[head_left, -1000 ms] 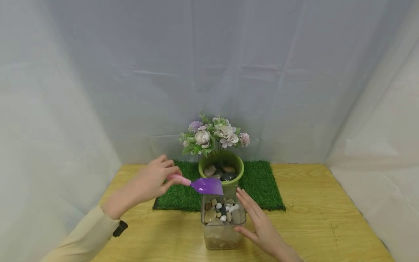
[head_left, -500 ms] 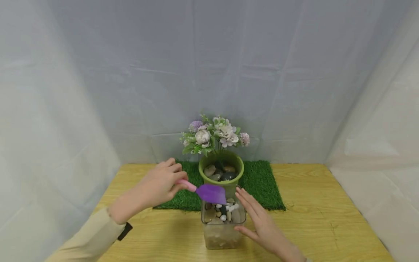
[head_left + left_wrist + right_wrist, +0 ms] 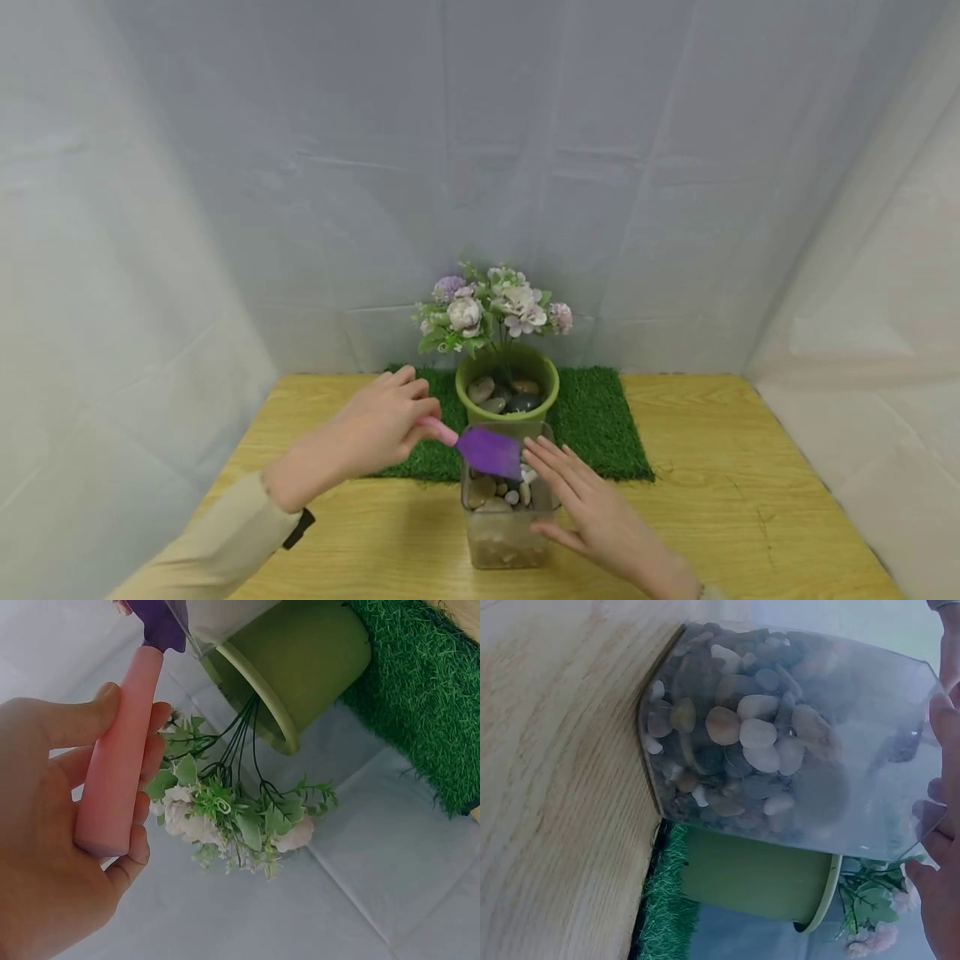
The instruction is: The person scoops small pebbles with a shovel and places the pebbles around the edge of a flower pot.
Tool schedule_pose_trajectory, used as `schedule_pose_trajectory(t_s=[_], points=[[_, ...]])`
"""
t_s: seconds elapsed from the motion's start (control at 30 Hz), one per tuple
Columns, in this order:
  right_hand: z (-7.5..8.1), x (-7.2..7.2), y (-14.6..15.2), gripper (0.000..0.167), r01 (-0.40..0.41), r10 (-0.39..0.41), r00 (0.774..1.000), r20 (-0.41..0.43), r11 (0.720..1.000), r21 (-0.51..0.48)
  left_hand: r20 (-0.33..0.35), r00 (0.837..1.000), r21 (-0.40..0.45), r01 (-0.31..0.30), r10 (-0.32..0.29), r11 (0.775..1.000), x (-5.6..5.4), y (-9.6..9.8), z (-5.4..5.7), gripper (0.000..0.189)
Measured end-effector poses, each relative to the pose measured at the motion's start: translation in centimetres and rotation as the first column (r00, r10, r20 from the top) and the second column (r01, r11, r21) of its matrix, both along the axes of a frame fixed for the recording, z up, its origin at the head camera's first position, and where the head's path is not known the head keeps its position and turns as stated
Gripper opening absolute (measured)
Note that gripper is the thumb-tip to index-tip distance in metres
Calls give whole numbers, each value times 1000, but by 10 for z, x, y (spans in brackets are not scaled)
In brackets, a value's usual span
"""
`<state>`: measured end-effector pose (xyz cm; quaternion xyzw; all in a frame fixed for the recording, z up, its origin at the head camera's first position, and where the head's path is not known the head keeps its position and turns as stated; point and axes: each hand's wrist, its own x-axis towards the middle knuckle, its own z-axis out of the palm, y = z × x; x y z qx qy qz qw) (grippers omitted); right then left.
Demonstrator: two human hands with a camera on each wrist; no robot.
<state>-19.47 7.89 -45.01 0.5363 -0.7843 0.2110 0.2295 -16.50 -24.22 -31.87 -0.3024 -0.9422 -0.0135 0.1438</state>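
Trowel [image 3: 489, 451] — in left hand [image 3: 381, 422]

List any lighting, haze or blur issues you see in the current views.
Head: soft, dim light, a faint shadow on the table left of the clear container, and a slightly smeared purple scoop blade; left wrist: pink handle fairly crisp, flowers softer behind, scene turned sideways; right wrist: also sideways, washed-out, with haze over the clear container and its pebbles.
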Motion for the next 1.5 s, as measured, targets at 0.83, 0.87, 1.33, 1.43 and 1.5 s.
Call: schedule_pose_trajectory(t_s=[0.83,0.87,1.33,1.43,1.5], points=[[-7,0,-2,76,-9,15,996,83,997,-74,-15,1000,-447,-23,18,894,-14,59,56,17],[-7,0,-1,76,-9,15,996,88,997,-72,-18,1000,-481,-29,23,876,-15,64,59,22],[-8,-1,0,77,-9,17,988,155,999,-52,12,993,-730,-71,117,679,-26,105,64,22],[-9,-1,0,77,-13,22,987,157,998,-63,-1,994,-771,-72,112,632,-25,113,62,19],[-9,-1,0,76,-15,26,988,153,997,-75,0,994,-798,-68,113,599,-23,119,59,24]])
